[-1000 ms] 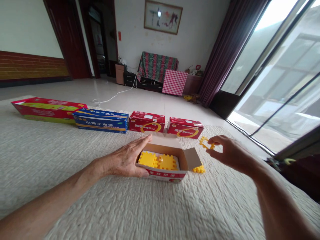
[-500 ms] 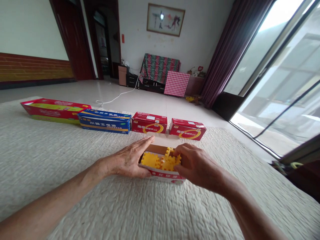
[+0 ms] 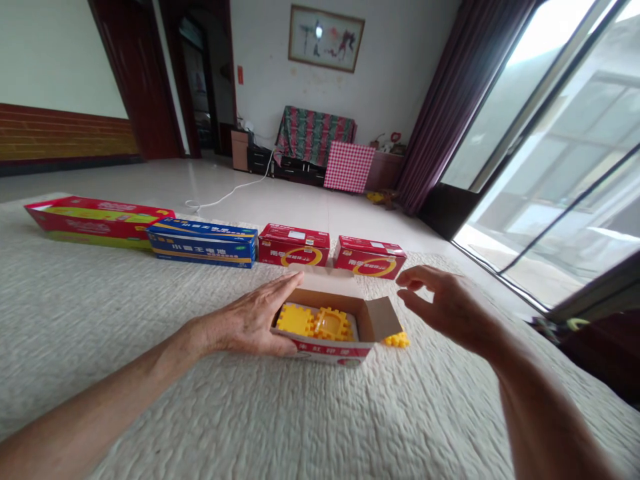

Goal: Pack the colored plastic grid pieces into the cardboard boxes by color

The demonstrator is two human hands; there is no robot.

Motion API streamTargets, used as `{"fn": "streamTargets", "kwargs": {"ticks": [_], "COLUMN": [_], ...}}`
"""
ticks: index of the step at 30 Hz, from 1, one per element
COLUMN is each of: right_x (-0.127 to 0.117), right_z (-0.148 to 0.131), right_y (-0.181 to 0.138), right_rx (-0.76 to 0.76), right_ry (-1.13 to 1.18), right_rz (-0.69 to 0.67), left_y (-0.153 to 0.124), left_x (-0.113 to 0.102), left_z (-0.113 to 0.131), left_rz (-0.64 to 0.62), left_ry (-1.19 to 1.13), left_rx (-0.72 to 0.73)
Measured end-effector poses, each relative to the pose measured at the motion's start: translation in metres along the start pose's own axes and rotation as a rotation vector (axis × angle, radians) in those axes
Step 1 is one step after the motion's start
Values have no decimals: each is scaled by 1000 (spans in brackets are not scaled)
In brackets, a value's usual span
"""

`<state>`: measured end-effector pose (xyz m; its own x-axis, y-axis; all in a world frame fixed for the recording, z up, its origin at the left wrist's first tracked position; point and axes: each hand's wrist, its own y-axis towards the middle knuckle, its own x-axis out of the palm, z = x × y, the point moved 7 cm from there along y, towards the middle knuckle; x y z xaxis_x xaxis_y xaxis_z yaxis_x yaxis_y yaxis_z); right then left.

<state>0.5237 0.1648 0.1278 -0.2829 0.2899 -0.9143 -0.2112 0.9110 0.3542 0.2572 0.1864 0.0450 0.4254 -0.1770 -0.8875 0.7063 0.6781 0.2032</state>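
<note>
An open cardboard box [image 3: 333,351], red and white on its front, lies before me with its back flap up and its right flap folded outward. My left hand [image 3: 255,319] grips its left end, thumb at the front and fingers along the back. Inside the box are a flat yellow toothed plastic piece [image 3: 295,321] and a yellow toothed piece with a round recess [image 3: 332,324]. Another yellow toothed piece [image 3: 399,340] rests on the quilted cover, partly hidden by the right flap. Above and right of that flap hovers my right hand [image 3: 440,303], open, fingers curled, nothing visible in it.
Behind the box stand a long red and green carton [image 3: 100,223], a blue carton [image 3: 205,245] and two red cartons [image 3: 294,247]. They rest in a row on the pale quilted cover [image 3: 250,413]. A white cable [image 3: 235,191] crosses the floor beyond.
My right hand has left the box's inside and moved right. A yellow piece that it held upright is out of the box, and one now lies beside the right flap. My left hand stays put.
</note>
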Motion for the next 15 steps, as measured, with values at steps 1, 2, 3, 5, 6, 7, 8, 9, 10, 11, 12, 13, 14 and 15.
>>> {"fn": "streamTargets", "kwargs": {"ticks": [1,2,3,5,6,7,8,9,10,11,12,13,14,15], "right_x": [5,14,25,47,57,64,70,76,80,84,86,88,87,86], "right_z": [16,30,42,58,61,62,61,59,56,54,51,50,50,50], "right_y": [-1,-2,-5,-11,-14,-16,-16,-17,-17,-17,-17,-17,-16,-16], "right_rx": [27,48,73,102,108,105,97,87,76,65,55,49,46,45], "right_ry": [-12,-21,-19,-30,-37,-46,-52,-53,-48,-42,-37,-34,-32,-32], "right_rz": [-53,-140,-238,-409,-464,-499,-519,-531,-540,-551,-559,-563,-561,-556], "left_y": [0,0,0,0,0,0,0,0,0,0,0,0,0,0], "left_x": [0,0,0,0,0,0,1,1,2,2,1,1,0,0], "left_z": [0,1,1,1,1,0,0,-1,-1,-1,-1,-1,0,1], "left_rz": [3,5,7,6,4,0,-3,-7,-9,-11,-12,-15,-19,-24], "left_ry": [0,1,2,5,4,2,0,-2,-3,-1,2,6,8,9], "left_rx": [-2,-4,-6,-6,-4,0,4,7,7,4,-1,-8,-15,-22]}}
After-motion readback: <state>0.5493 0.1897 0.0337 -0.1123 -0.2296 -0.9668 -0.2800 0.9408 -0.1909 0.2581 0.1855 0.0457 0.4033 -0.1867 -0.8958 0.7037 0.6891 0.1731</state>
